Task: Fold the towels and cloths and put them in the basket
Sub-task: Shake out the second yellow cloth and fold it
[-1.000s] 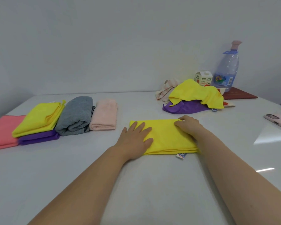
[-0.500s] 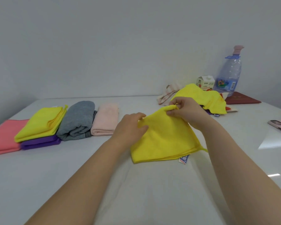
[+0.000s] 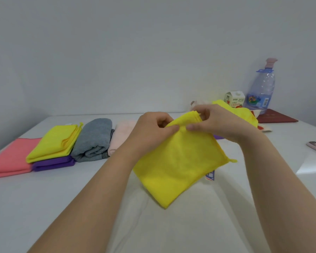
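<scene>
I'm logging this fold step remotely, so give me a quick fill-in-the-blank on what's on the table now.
1. Both hands, left hand and right hand, pinch the top edge of a ____ cloth.
2. The folded yellow cloth on the left lies on a ____ cloth.
3. The rolled grey towel lies between that stack and a ____ towel.

Missing words: yellow; purple; pink
</scene>
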`<state>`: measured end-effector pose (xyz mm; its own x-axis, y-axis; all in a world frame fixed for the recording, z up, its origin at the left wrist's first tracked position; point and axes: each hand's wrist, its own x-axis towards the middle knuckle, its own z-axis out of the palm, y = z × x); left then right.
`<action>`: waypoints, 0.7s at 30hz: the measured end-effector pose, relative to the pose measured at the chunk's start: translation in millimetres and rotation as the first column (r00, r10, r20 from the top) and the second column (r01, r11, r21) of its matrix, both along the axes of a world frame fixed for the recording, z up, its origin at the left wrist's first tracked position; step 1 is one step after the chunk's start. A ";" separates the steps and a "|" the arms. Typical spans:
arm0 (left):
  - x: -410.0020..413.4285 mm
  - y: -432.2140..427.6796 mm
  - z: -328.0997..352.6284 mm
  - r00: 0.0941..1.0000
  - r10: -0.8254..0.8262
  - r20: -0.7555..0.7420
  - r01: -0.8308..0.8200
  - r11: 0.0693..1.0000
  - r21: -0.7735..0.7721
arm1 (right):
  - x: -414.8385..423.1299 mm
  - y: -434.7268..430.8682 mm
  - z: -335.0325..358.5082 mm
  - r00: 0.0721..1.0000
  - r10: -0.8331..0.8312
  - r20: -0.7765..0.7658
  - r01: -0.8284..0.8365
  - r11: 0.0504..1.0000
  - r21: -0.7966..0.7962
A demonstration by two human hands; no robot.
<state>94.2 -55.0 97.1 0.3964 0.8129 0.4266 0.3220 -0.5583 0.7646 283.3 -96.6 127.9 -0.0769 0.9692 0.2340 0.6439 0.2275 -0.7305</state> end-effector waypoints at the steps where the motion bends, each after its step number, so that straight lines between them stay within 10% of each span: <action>1: 0.6 -0.5 0.2 1.000 0.008 0.009 -0.008 1.000 0.004 | 7.0 -2.1 -1.8 0.995 0.044 0.092 -0.031 0.991 -0.134; 4: 3.3 -0.4 1.2 0.999 0.035 0.029 -0.035 0.999 0.021 | 28.8 -2.1 -17.3 0.944 0.155 0.290 -0.011 0.897 -0.443; 7: 4.6 0.4 4.2 0.995 0.090 0.030 -0.089 0.995 -0.036 | 43.4 3.7 -29.9 0.980 0.083 0.181 -0.002 0.913 -0.407; 11: -0.8 3.2 5.2 0.971 0.035 0.235 0.073 0.898 -0.435 | 62.2 7.3 -35.7 0.967 -0.035 -0.254 -0.068 0.920 -0.386; 16: -5.6 16.9 -4.8 0.919 0.023 0.393 0.259 0.716 -0.648 | 62.7 15.9 -42.3 0.691 -0.155 -0.706 -0.095 0.949 -0.302; 21: -6.8 31.3 -55.4 0.986 0.157 0.060 -0.090 0.796 -0.598 | 35.4 40.8 -94.6 0.747 -0.487 -0.452 0.344 0.865 -0.365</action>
